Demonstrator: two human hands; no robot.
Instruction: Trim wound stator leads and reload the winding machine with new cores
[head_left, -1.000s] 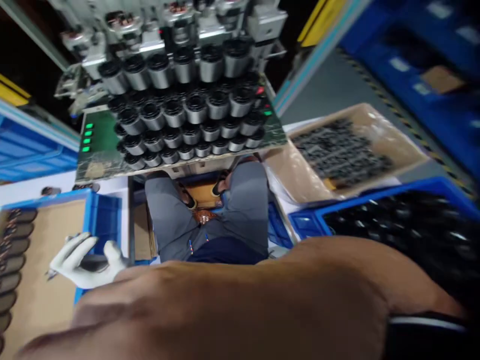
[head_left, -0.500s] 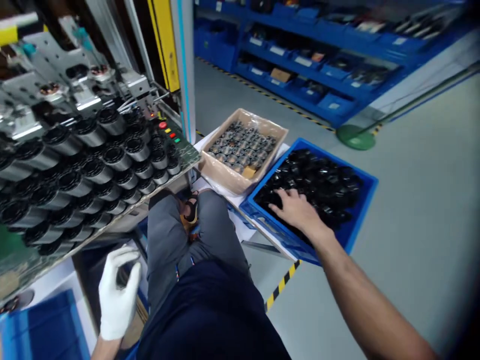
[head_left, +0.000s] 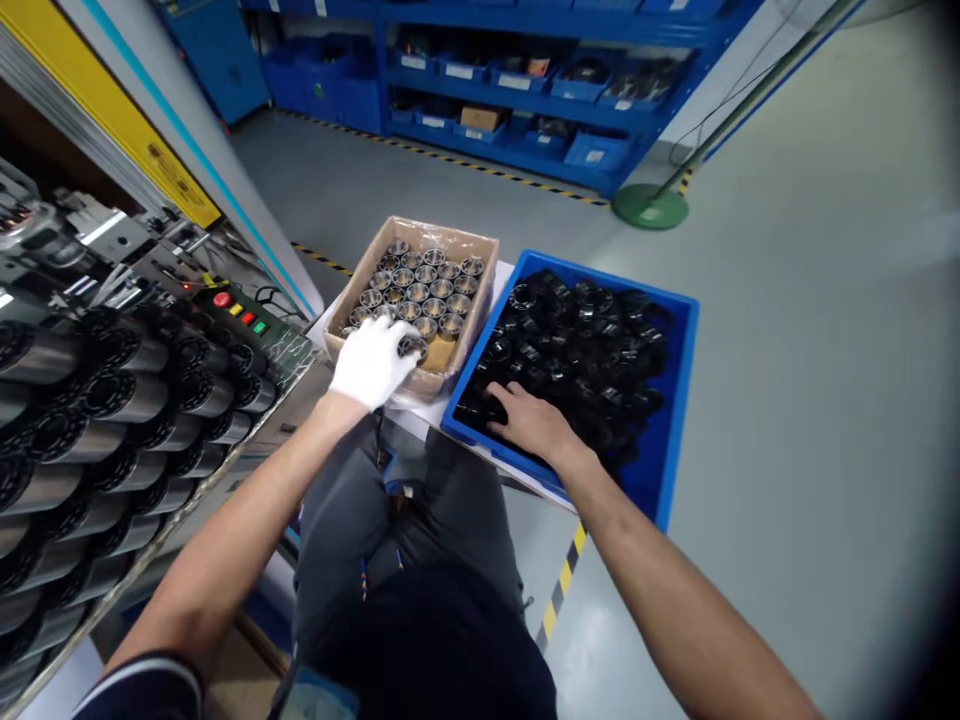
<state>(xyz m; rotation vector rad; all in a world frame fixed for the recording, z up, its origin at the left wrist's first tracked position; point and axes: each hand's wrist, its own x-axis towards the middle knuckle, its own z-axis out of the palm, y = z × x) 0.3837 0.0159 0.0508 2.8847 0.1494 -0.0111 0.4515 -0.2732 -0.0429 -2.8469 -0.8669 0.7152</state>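
The small silvery metal ring (head_left: 412, 347) sits at the near edge of the plastic-lined brown cardboard box (head_left: 487, 262), at about six o'clock within it, where the rows of identical upright metal rings (head_left: 424, 290) run out onto a bare cardboard patch. The person's left hand (head_left: 373, 360), in a white glove, rests over that near corner with its fingers curled down around the ring; the grasp looks like a loose pinch, though the fingertips are partly hidden, so whether the ring is lifted or only touched cannot be told. The rings stand on end in tidy rows, which leaves each one open to be picked from above.

At three o'clock from the box, touching its side, stands the shallow blue plastic crate (head_left: 679, 400) heaped with glossy black round parts (head_left: 592, 350). The bare right hand (head_left: 529, 420) lies palm down at the crate's near left corner, fingers spread flat over the black parts, closing on none that shows. Both containers sit on a low white surface (head_left: 420, 410) just ahead of the person's grey-trousered knees (head_left: 405, 510), within easy reach of either arm.

At nine o'clock a sloping machine deck carries rows of grey cylinders with black tops (head_left: 135, 400), with a red button and small coloured buttons (head_left: 240, 312) beside them. At twelve o'clock, well apart across the grey floor, blue shelving (head_left: 525, 90) holds bins.
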